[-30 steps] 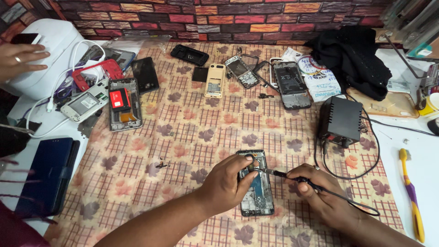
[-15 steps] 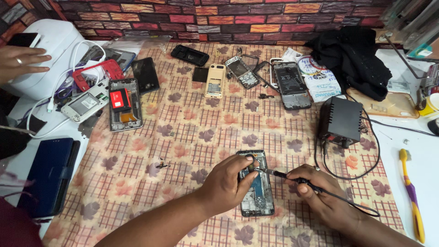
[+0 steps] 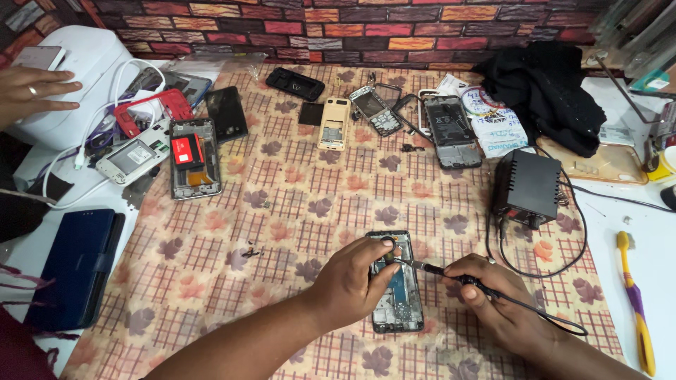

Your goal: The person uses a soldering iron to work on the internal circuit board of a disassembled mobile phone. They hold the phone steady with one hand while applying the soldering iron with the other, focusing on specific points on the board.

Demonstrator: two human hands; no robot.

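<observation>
Checked cloth with a leaf print covers the desk (image 3: pixel 296 211), and on it, close to the near edge, lies the opened phone (image 3: pixel 400 295) with its back off and its board showing. The person's left hand (image 3: pixel 348 281) lies across the phone's left side, its grip closed over the frame with the fingertips at the top end. The right hand (image 3: pixel 500 299) has its grip clenched round the handle of a soldering iron (image 3: pixel 451 273), whose thin tip rests at the upper part of the board, just beside the left fingertips.

As a judgement, the chief hazard is that closeness: a small slip of the tip could burn a finger or scorch a nearby part on the board. The iron's cord (image 3: pixel 556 324) loops back to the black power unit (image 3: pixel 528 188); a tug on it could pull the tip off its spot. Whether the phone would slide on the cloth cannot be told.

Open cloth lies to the left and above the phone, with only a few tiny dark bits (image 3: pixel 250 252) on it. To the right, the cloth ends near a white surface bearing a yellow and purple toothbrush (image 3: pixel 634 295). The far side is crowded with other stripped phones (image 3: pixel 451 130). Another person's hand (image 3: pixel 32 88) rests on a white box (image 3: pixel 91 63) at far left, well apart.
</observation>
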